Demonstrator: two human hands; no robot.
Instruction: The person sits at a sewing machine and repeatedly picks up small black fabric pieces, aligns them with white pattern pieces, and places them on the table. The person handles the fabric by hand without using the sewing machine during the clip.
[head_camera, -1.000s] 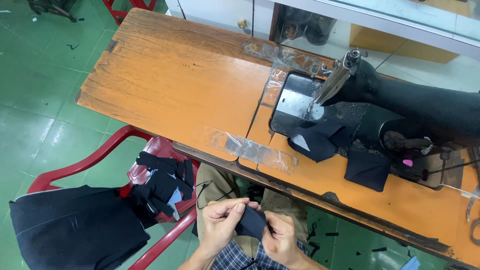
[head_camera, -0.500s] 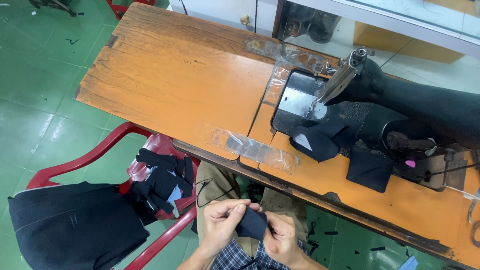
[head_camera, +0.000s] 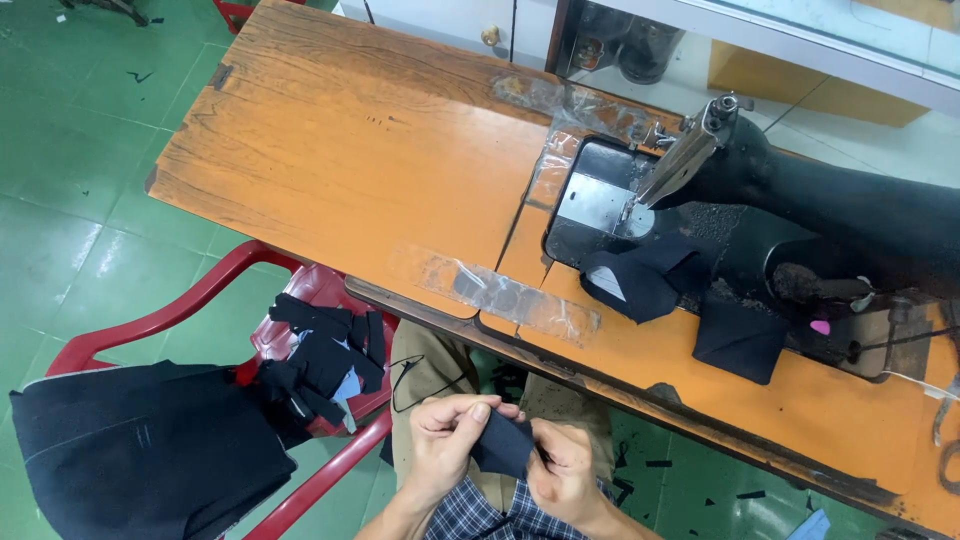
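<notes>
At six o'clock in the head view, just below the near edge of the table, a small dark fabric piece is held between both hands above the lap. The left hand is curled, its thumb and forefinger pinched onto the upper left edge of the piece; the right hand is closed around the right side, with the cloth partly hidden under its fingers. The cloth looks soft, matte and nearly black, roughly rectangular in shape.

At twelve o'clock from the hands, a wooden table is seen, its orange-brown top worn and grained, with strips of wrinkled clear tape stuck along the front edge. At two o'clock, a black sewing machine is set into the top, glossy and rounded, with a flat steel plate under its needle arm. Two more dark fabric pieces are laid beside it: a folded one by the plate and a flatter square-like one just to its right.

At nine o'clock, a red plastic chair is seen carrying a heap of small black scraps, with a bit of pale blue among them. At eight o'clock, a large dark garment with faint stitched lines is draped over the chair's edge. The floor is made of green tiles.
</notes>
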